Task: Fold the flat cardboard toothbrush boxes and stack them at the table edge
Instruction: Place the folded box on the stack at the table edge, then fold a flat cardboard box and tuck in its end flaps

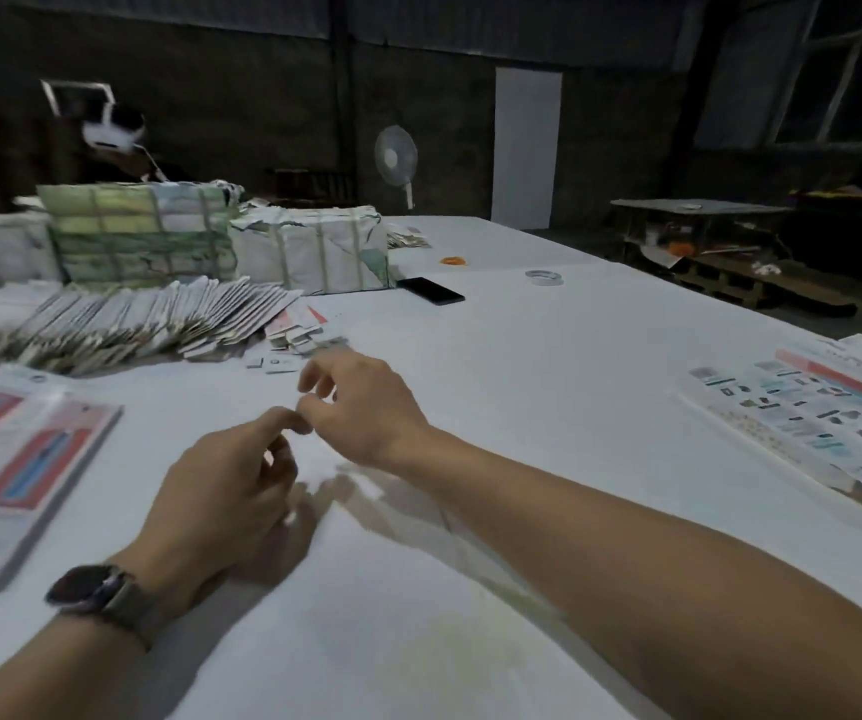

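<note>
Both hands hover over the middle of the white table [548, 356], almost touching at the fingertips. My left hand [226, 485], with a dark watch on its wrist, has its fingers loosely curled and holds nothing. My right hand [361, 402] reaches in from the right, fingers bent and apart, also with nothing in it. Flat red-and-blue printed toothbrush boxes [18, 459] lie stacked at the left. A fanned row of flat cardboard pieces [148, 319] leans beyond them. At the right edge lies a pile of printed flat boxes [808, 407].
Strapped bundles of cardboard [143, 236] stand at the back left, with small loose scraps [298, 335] in front. A black phone [431, 291], a tape roll [543, 276] and orange rubber bands [453, 260] lie farther back. A person [117, 142] sits behind the bundles.
</note>
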`<state>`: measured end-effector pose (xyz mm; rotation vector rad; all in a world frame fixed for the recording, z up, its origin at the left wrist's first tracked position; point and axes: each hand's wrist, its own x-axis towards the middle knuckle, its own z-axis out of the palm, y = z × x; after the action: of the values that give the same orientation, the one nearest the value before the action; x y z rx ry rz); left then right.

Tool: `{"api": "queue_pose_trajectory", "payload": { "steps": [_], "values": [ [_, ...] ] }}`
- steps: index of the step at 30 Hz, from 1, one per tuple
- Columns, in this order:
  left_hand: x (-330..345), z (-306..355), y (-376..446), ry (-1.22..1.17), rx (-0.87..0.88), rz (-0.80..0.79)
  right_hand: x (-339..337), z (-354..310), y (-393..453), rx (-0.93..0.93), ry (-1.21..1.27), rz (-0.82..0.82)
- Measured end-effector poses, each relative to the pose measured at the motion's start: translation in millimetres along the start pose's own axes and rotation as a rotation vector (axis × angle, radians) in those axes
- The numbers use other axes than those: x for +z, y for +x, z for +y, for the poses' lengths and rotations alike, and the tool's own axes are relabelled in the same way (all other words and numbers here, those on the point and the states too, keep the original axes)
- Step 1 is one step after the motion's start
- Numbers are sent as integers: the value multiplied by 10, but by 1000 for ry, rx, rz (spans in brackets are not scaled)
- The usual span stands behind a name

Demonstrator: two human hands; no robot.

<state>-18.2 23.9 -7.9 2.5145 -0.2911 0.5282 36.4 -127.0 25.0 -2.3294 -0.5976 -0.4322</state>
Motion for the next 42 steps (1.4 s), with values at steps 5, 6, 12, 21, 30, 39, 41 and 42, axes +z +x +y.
{"api": "queue_pose_trajectory", "payload": {
  "steps": [5,6,12,21,30,39,41,42],
  "values": [
    [-95,-146,45,260,-136,-18,368,128,-21,-46,54,-21],
    [-131,-199,76,334,-154,-9,381,173,-5,-46,87,-8],
    [-430,-575,121,642,-511,-49,452,242,54,-14,197,-39],
    [-556,-728,75,569,-521,-47,455,258,48,-5,253,-56],
    [-582,-532,128,630,-309,149,473,268,56,-12,263,-90],
    [-809,-316,93,387,-87,458,510,274,71,-39,322,-96],
    [-787,-245,101,168,-57,466,528,250,55,-21,439,-124],
    [-743,-206,106,53,-55,457,539,244,47,3,517,-133]
  ]
}}
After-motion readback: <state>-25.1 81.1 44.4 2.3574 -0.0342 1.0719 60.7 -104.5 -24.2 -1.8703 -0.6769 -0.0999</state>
